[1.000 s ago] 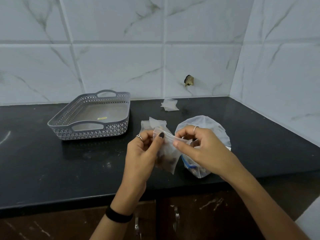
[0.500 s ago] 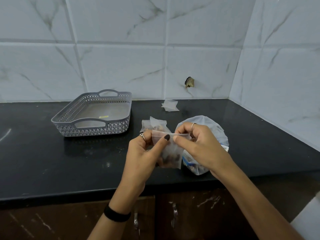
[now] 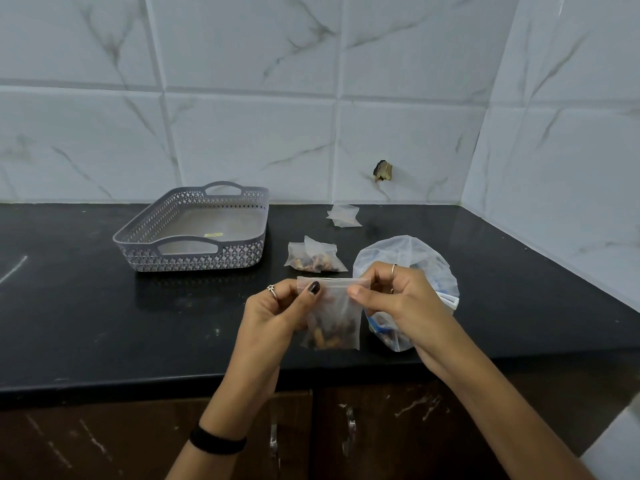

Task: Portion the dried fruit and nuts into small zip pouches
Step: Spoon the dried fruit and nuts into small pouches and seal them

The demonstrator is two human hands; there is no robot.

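Note:
A small clear zip pouch [image 3: 334, 320] with dried fruit and nuts at its bottom hangs upright above the counter's front edge. My left hand [image 3: 277, 313] pinches the left end of its zip strip between thumb and forefinger. My right hand [image 3: 394, 299] pinches the strip's right part. Behind my right hand stands the large clear bag [image 3: 408, 254] of fruit and nuts, partly hidden. Two filled pouches [image 3: 315, 259] lie on the counter beyond. A few flat empty pouches [image 3: 343, 215] lie near the wall.
A grey perforated tray [image 3: 194, 259] with handles sits at the left on the black counter [image 3: 86, 306], holding only a small yellow sticker. Tiled walls close the back and right side. Dark cabinet doors run below the counter edge.
Both hands with the pouch have shifted slightly toward the counter's front edge. My right thumb and forefinger have moved along the zip strip, and the pouch now hangs straighter.

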